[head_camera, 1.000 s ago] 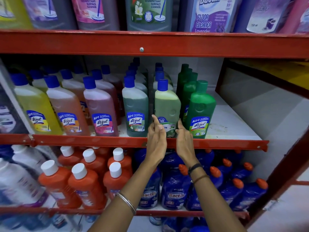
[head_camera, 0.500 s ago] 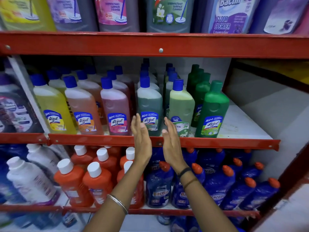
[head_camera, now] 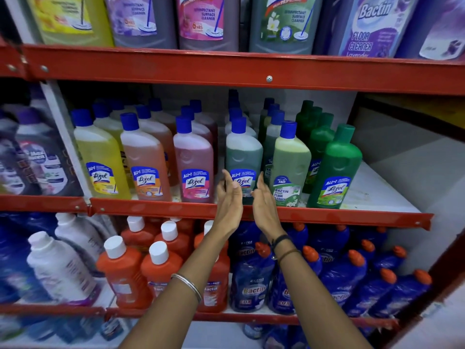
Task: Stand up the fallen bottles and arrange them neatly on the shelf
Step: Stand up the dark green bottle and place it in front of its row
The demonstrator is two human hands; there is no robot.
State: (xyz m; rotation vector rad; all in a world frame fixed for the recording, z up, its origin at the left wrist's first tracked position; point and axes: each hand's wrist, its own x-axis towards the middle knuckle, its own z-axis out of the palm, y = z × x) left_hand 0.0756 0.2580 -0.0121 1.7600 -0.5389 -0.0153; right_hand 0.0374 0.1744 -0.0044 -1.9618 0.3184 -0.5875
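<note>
On the middle shelf point(head_camera: 151, 207) cleaner bottles stand upright in rows: yellow point(head_camera: 99, 157), orange point(head_camera: 146, 159), pink point(head_camera: 193, 162), grey-green point(head_camera: 242, 152), pale green point(head_camera: 290, 162) and dark green point(head_camera: 338, 167). My left hand point(head_camera: 227, 197) and my right hand point(head_camera: 264, 200) are raised with flat palms facing each other, either side of the grey-green bottle's lower part. Fingers are apart and neither hand grips anything. Whether the fingertips touch the bottle I cannot tell.
Bare white shelf board point(head_camera: 372, 187) lies right of the dark green bottle. Large cleaner cans point(head_camera: 206, 18) fill the top shelf. Below stand red bottles point(head_camera: 161, 278), blue Bactin bottles point(head_camera: 251, 280) and leaning white bottles point(head_camera: 60, 265). Red shelf rails run across the front.
My hands let go of the pale green bottle and shifted left, palms opening. They now flank the grey-green bottle. The camera view also drifted left.
</note>
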